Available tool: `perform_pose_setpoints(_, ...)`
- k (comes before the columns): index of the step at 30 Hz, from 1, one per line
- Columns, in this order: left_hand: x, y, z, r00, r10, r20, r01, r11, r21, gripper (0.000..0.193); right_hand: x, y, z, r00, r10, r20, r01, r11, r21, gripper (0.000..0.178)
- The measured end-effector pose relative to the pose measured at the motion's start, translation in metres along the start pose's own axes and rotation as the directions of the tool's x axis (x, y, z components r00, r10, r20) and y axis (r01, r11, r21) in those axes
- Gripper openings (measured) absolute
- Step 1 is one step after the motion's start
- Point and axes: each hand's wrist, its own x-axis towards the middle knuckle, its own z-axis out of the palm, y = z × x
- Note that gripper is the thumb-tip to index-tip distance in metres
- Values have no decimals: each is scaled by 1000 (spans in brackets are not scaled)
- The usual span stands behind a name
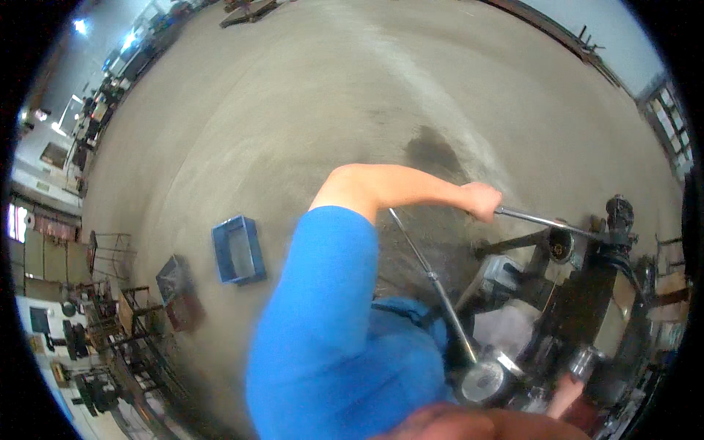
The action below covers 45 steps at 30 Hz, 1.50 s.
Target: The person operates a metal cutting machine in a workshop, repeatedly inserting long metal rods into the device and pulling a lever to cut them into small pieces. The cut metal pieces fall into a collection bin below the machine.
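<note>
My left arm, in a blue sleeve, bends out across the front, and my left hand [482, 200] is closed round the end of a metal lever [543, 218]. That lever runs right to a dark, greasy machine [605, 293]. Low on the right, my right hand [565, 396] is against a shiny metal cylinder [584, 363] on the machine; blur hides how its fingers lie. A second long metal rod [433, 277] slants up from beside a round metal disc [482, 381]. Between the rod and the machine body lies a pale cloth-like piece [504, 328].
On the floor to the left stand a blue crate [257, 273] and a darker bin [171, 279]. Metal racks [139, 315] line the far left. A dark stain [433, 149] marks the concrete floor ahead, and a low stand [249, 13] is at the far top.
</note>
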Motion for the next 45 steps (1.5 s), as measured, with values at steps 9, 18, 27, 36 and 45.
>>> perform_pose_setpoints(9,-8,9,-3,997,-56,-62,60,996,72,21,31,53,12,994,-60,87,47,988,145,32)
perform_pose_setpoints(18,-10,13,-9,992,-48,-117,74,972,221,21,9,9,0,989,-42,140,30,995,92,42)
perform_pose_setpoints(27,-21,27,-2,980,-40,-196,89,964,251,20,22,28,8,994,-46,96,44,999,21,47)
perform_pose_setpoints(36,-23,23,1,980,-33,-198,74,977,202,18,19,28,8,981,-195,12,193,975,108,25)
perform_pose_setpoints(45,18,-11,-23,988,-3,-154,46,960,278,18,-29,-46,-15,996,-33,82,3,938,346,28)
